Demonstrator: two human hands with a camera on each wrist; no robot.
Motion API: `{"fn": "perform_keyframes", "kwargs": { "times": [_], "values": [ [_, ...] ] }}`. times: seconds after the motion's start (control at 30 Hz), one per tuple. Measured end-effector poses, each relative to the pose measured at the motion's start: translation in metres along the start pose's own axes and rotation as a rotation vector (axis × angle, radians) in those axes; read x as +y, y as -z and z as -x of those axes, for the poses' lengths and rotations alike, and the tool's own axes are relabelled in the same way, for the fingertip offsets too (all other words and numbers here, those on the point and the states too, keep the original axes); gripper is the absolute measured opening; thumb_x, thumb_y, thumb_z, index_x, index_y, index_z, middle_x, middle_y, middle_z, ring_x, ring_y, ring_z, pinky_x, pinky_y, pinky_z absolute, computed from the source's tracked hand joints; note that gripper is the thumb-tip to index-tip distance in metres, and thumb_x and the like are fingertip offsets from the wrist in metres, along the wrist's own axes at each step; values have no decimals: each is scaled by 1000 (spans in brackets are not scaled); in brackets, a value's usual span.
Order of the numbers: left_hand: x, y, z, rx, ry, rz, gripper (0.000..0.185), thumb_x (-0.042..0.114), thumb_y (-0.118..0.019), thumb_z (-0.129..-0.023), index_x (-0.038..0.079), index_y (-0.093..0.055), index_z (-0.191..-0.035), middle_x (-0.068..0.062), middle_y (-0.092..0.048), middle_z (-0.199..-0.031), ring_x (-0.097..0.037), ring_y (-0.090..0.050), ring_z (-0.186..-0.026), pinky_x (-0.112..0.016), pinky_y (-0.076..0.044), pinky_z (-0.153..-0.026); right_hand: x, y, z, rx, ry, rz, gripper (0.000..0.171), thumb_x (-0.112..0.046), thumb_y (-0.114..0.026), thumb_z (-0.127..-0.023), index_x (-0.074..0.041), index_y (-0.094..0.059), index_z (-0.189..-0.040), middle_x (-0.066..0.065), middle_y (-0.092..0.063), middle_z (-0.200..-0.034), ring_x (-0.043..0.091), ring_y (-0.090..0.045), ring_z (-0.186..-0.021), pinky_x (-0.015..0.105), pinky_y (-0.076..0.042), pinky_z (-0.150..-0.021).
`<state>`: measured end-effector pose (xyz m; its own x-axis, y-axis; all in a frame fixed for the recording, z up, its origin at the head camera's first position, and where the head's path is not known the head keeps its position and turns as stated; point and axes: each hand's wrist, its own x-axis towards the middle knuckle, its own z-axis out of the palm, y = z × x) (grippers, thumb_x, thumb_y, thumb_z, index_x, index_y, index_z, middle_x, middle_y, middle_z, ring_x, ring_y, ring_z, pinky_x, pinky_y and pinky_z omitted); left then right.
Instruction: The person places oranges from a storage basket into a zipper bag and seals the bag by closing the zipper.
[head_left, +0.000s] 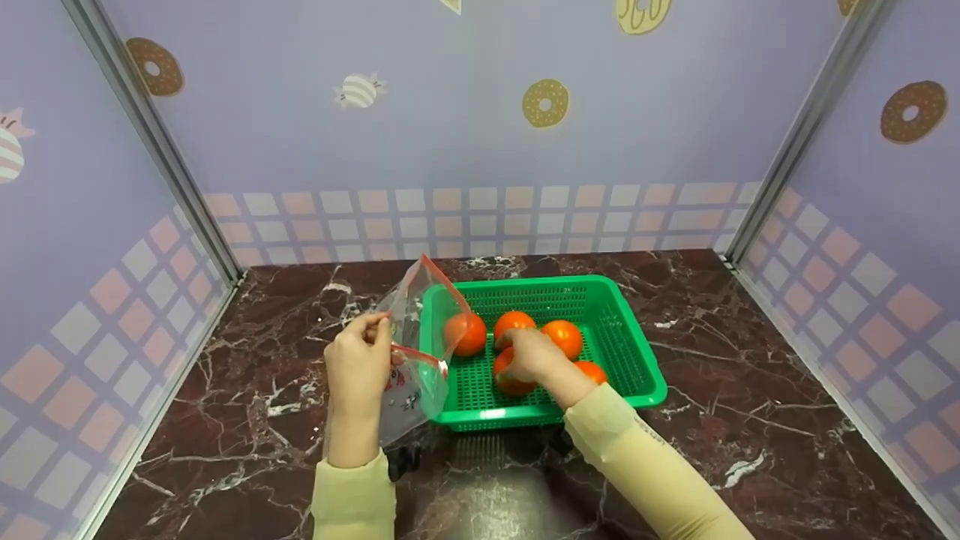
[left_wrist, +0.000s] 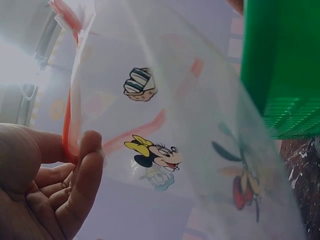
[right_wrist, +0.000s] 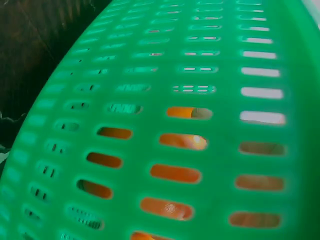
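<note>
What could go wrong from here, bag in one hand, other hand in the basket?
1. The left hand pinches only one edge of the bag, so its mouth may sag shut.
2. The right hand grips one orange among a tight cluster; neighbours may roll.
3. The bag hangs against the basket rim and may snag.

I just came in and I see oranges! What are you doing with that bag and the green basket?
A person holds a clear zip bag with cartoon pictures up by its red-striped top, using the left hand, right beside a green basket on a dark marble table. The right hand is down in the basket, gripping one orange fruit. Four more orange fruits sit in the basket around it, one seen through the bag. Nothing looks to be in the bag yet.
</note>
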<state>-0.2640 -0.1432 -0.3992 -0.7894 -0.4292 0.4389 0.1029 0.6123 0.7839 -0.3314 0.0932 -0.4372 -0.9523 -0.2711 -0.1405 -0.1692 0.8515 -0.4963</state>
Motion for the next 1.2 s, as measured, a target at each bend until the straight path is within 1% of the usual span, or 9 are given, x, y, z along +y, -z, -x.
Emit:
{"fn": "perform_keyframes", "kwargs": {
  "times": [0.07, 0.13, 0.27, 0.4, 0.5, 0.67, 0.9, 1.1, 1.2],
  "values": [
    [0, 0, 0, -7, 4, 0, 18, 12, -67, -97, 3, -80, -106, -11, -77, -77, -19, -68, -55, -34, -52, -58, 0, -1, 0, -8, -11, 29, 54, -16, -87, -81, -12, -68, -131, 17, -64, -138, 43, -56, -130, 53, -48, -108],
    [0, 0, 0, -20, 7, 7, 18, 13, -67, -98, 3, -79, -107, -12, -77, -77, -15, -67, -53, -31, -52, -56, 0, -2, -1, -18, -16, 64, 55, -16, -87, -80, -13, -68, -131, 20, -61, -140, 43, -57, -127, 51, -51, -104],
    [0, 1, 0, -37, 9, 16, 20, 13, -66, -99, 3, -79, -109, -13, -77, -78, -6, -62, -49, -25, -50, -53, 1, -3, -2, -33, -14, 115, 56, -14, -86, -78, -14, -68, -131, 23, -59, -140, 36, -62, -114, 46, -54, -96],
    [0, 0, 1, -39, 12, 20, 20, 13, -66, -99, 3, -79, -109, -13, -76, -78, -5, -60, -48, -23, -47, -50, 2, -5, -3, -75, -2, 121, 56, -15, -85, -78, -14, -65, -130, 19, -67, -126, 28, -61, -97, 43, -55, -89],
    [0, 0, 2, -39, 12, 20, 19, 13, -66, -98, 3, -79, -109, -12, -76, -78, -7, -61, -49, -22, -46, -50, 3, -6, -3, -116, 4, 106, 58, -15, -85, -79, -15, -63, -132, 15, -71, -119, 25, -60, -90, 42, -55, -87],
    [0, -1, 2, -57, 22, 34, 21, 14, -65, -99, 3, -78, -111, -14, -77, -79, -11, -65, -49, -20, -46, -50, 4, -7, -4, -138, 4, 98, 60, -13, -85, -79, -16, -63, -134, 14, -72, -119, 24, -60, -91, 42, -56, -88],
    [-1, -1, 1, -64, 23, 32, 21, 13, -64, -100, 2, -78, -112, -13, -77, -78, -2, -59, -46, -20, -46, -49, 4, -5, -5, -133, -6, 74, 57, -10, -85, -78, -15, -65, -131, 13, -71, -120, 24, -59, -90, 40, -56, -84],
    [-1, -1, 1, -53, 21, 25, 21, 14, -65, -99, 2, -78, -111, -13, -76, -78, -5, -59, -48, -22, -46, -50, 7, -2, -5, -101, 20, 15, 55, -8, -83, -76, -15, -66, -127, 13, -71, -117, 24, -60, -91, 41, -55, -85],
    [0, -1, 1, -54, 18, 35, 21, 14, -65, -99, 2, -78, -111, -14, -77, -79, -5, -61, -48, -21, -46, -49, 8, 1, -5, -85, 33, -31, 54, -8, -82, -76, -15, -66, -128, 13, -71, -121, 25, -61, -94, 42, -55, -86]
  ]
}}
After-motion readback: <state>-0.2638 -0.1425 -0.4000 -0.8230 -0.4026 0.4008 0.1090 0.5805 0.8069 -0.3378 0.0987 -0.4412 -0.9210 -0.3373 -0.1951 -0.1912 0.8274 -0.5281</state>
